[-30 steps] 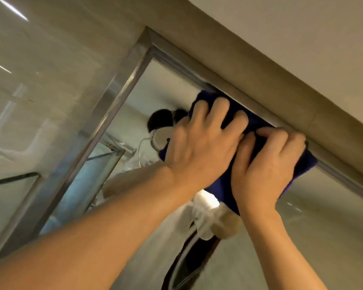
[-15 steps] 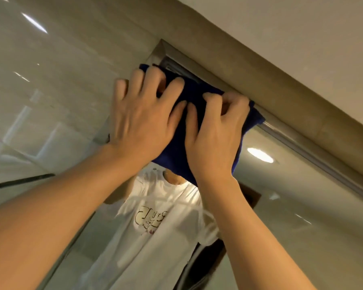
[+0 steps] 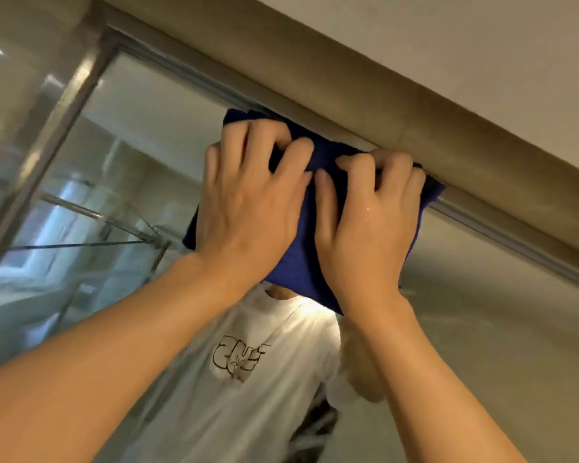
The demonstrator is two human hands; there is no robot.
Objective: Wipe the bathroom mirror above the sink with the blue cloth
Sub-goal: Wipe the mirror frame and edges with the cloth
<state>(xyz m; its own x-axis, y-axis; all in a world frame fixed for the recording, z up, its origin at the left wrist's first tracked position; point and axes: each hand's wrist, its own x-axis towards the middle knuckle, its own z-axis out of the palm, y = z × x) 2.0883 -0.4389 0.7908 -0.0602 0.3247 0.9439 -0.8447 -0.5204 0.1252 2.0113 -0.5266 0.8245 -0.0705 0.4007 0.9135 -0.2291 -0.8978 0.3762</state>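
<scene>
While both hands press it flat, the blue cloth lies against the mirror just under the top frame, its upper edge bunched beneath the fingertips. The left hand and right hand sit side by side, fingers curled and digging into the fabric. It looks soft, light and limp, likely to fold or slip on smooth glass, so spread palms behind the knuckles should steady it best.
</scene>
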